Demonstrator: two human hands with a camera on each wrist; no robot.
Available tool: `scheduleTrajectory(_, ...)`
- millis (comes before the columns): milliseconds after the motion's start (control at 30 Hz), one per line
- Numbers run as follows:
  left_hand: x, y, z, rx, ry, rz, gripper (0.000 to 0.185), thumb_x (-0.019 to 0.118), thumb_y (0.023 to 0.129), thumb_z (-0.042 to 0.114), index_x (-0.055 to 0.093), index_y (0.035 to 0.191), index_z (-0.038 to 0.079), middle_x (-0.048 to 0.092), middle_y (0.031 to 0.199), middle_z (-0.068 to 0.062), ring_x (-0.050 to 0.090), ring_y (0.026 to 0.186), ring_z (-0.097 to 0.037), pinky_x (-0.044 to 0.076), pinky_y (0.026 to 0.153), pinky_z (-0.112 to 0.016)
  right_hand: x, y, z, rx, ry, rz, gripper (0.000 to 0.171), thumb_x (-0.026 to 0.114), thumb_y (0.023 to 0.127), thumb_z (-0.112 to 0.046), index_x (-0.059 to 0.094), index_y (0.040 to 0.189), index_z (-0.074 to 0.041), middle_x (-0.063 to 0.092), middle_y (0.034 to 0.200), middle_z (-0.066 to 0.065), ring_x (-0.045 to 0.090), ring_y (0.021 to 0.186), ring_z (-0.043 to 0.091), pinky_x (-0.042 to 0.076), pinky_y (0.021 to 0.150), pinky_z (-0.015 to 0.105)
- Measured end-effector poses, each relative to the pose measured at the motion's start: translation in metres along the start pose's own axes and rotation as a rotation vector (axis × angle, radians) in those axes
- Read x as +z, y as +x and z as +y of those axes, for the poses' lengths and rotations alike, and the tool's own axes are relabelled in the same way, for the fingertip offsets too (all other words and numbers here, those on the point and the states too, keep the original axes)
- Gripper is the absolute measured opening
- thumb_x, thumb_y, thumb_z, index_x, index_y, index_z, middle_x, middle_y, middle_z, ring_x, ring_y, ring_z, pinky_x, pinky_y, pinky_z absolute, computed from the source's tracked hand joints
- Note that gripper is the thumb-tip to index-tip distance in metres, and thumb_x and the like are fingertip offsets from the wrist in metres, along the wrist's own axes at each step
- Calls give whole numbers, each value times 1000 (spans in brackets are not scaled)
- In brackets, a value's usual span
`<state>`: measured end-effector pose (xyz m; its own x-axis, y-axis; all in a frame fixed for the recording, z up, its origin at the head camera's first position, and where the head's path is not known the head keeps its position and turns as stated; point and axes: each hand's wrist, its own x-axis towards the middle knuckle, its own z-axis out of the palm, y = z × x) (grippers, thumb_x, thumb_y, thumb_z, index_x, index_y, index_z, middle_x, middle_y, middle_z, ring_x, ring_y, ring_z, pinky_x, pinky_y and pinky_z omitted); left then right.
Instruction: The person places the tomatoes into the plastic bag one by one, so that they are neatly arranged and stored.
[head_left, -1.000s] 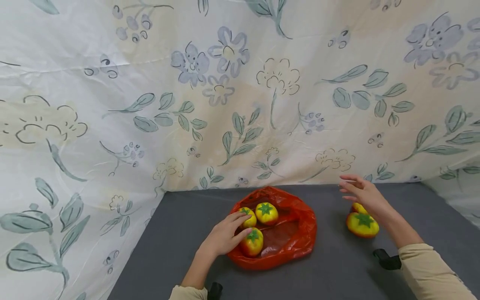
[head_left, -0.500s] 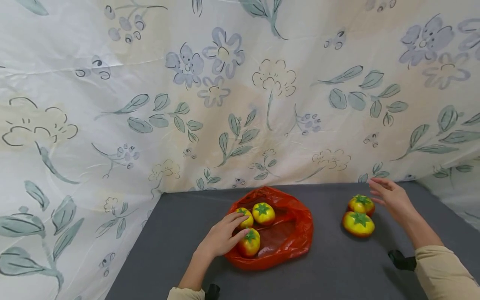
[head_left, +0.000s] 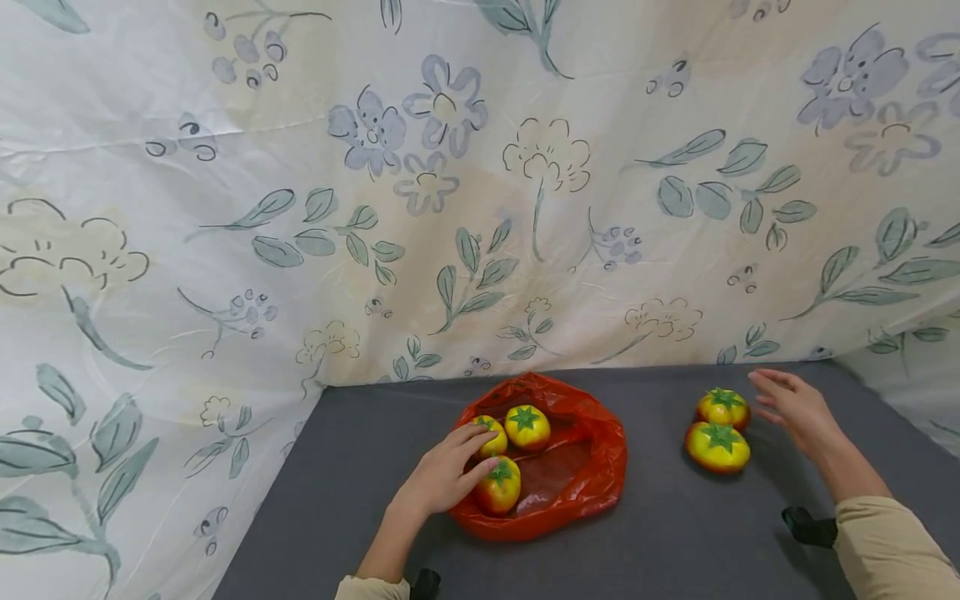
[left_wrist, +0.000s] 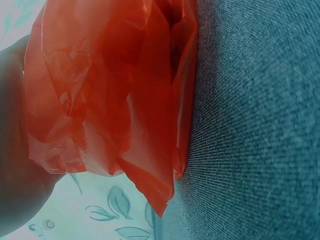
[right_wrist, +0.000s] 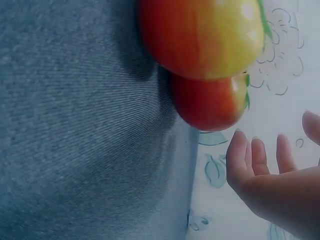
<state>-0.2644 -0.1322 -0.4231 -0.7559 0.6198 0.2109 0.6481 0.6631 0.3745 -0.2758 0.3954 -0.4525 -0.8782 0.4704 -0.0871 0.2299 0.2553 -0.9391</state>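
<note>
A red plastic bag (head_left: 577,479) lies open on the grey table (head_left: 675,542) with three yellow-red tomatoes in it. My left hand (head_left: 480,452) rests on the bag's left rim, fingers stretched over the rear-left tomato (head_left: 495,437) and thumb against the front tomato (head_left: 499,487); the third tomato (head_left: 527,426) sits behind. In the left wrist view the bag (left_wrist: 110,100) presses against my palm (left_wrist: 12,150). Two more tomatoes (head_left: 722,407) (head_left: 717,447) sit on the table to the right. My right hand (head_left: 776,398) hovers open just right of them, touching nothing; the right wrist view shows its spread fingers (right_wrist: 252,160) beyond both tomatoes (right_wrist: 205,35).
A floral sheet (head_left: 480,208) hangs as a wall behind and on both sides of the table. Black wrist straps (head_left: 810,525) (head_left: 427,582) show near my sleeves. Bare grey cloth (head_left: 660,500) lies between the bag and the two loose tomatoes.
My right hand has moved rightward from above the two loose tomatoes to their right side, uncovering them. The left hand and the bag have stayed put.
</note>
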Motion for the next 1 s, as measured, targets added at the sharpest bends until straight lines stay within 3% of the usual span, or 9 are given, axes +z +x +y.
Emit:
scheduleTrajectory(67,0,-1,0,6,-4,0,52,46,97,50,54,137,16,46,141,-4,36,134,-23,35,102,-50,-2,9,11,20,-1,16,90,44,91,-61,16,152,-2,16,152,27,33,127,46,48,86,49)
scheduleTrajectory(167,0,-2,-1,13,-7,-1,53,45,98,51,53,137,17,46,142,-4,36,134,-23,35,102,-50,-2,8,16,45,14,25,89,44,93,-59,13,152,0,13,153,28,27,131,47,45,90,52)
scheduleTrajectory(200,1,-3,-1,14,-9,-1,54,44,97,52,53,137,17,46,142,-4,36,134,-23,35,102,-50,-3,18,27,41,15,30,91,44,91,-61,13,152,-1,13,153,27,27,131,48,45,90,53)
scheduleTrajectory(300,1,-4,-2,14,-12,2,56,42,97,54,53,137,18,46,142,-3,36,134,-23,36,102,-51,-3,29,49,22,9,36,97,45,88,-66,12,152,-1,11,153,28,25,131,51,35,96,60)
scheduleTrajectory(500,0,-7,-3,20,-17,9,54,43,97,53,54,137,17,45,142,-3,37,133,-23,36,102,-51,-1,24,60,16,-38,8,105,43,84,-71,10,151,3,5,152,32,23,130,55,35,96,62)
scheduleTrajectory(700,1,-7,-3,19,-16,10,51,46,98,49,54,137,17,45,142,-4,37,133,-23,36,101,-51,7,-2,31,45,-82,-96,108,43,86,-70,5,147,10,8,146,40,25,127,57,36,95,60)
scheduleTrajectory(833,2,-6,-3,18,-13,11,50,47,98,48,54,137,18,45,142,-3,36,134,-23,35,102,-51,9,-27,2,106,-79,-234,114,44,85,-72,-4,145,13,1,144,42,17,129,58,31,100,60)
scheduleTrajectory(1000,2,-5,-3,16,-9,2,53,44,98,51,54,137,18,45,142,-3,35,135,-23,35,103,-51,11,-38,-12,119,-149,-319,115,49,86,-67,-11,143,13,-4,142,43,19,128,55,30,102,59)
